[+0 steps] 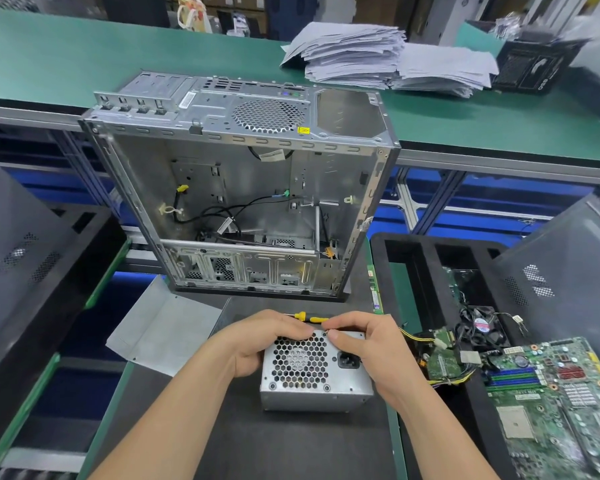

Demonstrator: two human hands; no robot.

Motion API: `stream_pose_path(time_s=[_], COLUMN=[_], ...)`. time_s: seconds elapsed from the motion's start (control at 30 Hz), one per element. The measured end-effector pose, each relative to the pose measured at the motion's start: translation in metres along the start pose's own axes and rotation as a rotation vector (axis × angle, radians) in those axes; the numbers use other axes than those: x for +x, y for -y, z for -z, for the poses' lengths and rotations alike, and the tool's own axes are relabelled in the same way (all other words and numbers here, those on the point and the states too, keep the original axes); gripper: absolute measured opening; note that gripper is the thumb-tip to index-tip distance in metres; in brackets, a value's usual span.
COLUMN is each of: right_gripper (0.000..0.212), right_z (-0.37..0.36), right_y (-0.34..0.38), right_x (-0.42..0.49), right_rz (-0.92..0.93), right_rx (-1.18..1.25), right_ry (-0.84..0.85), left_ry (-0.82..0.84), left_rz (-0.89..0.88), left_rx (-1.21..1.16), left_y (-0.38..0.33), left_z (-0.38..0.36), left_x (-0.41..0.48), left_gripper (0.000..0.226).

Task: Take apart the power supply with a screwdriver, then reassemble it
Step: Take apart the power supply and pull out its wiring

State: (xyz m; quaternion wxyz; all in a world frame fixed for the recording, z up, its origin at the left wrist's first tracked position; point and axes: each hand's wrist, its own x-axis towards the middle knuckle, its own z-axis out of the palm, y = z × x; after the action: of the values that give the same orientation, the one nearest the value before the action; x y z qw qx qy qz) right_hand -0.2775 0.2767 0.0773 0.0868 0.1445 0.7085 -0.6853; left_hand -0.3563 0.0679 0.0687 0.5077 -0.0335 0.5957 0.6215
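A grey metal power supply (312, 375) with a honeycomb fan grille and a black socket stands on the dark mat in front of me. My left hand (260, 337) grips its upper left corner. My right hand (368, 344) rests on its top right edge, thumb and finger pinched at the top rim, perhaps on a small screw that I cannot make out. A yellow and black screwdriver (309, 318) lies on the mat just behind the unit, partly hidden by my fingers. Yellow and black cables (413, 336) run off to the right.
An open, empty computer case (243, 188) stands upright behind the power supply. A loose metal panel (160, 327) lies at the left. A motherboard (561, 393), a small fan (482, 327) and a drive lie in a black tray at the right. Paper stacks (378, 57) sit on the far green bench.
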Motion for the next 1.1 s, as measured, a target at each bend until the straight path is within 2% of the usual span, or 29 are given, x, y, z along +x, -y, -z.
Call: stream_pose_path(time_s=[0.3,0.83,1.1], right_gripper=[0.02,0.016,0.019], right_z=[0.0029,-0.0027,-0.0037], right_y=[-0.0013,0.0038,0.007], right_x=[0.0007,0.0008,-0.002], right_rz=[-0.019,-0.062,-0.024], right_rx=[0.019,0.003,-0.112], right_ry=[-0.027,-0.007,-0.007], left_ry=[0.043,0.024,0.037], left_rz=[0.009,0.018,0.006], left_rx=[-0.047,-0.062,-0.075], left_y=[-0.0014,-0.0018,-0.0007], left_z=[-0.0021,-0.0038,-0.0032], left_x=[-0.0024,-0.004,-0.0041], left_gripper=[0.029,0.029,0.029])
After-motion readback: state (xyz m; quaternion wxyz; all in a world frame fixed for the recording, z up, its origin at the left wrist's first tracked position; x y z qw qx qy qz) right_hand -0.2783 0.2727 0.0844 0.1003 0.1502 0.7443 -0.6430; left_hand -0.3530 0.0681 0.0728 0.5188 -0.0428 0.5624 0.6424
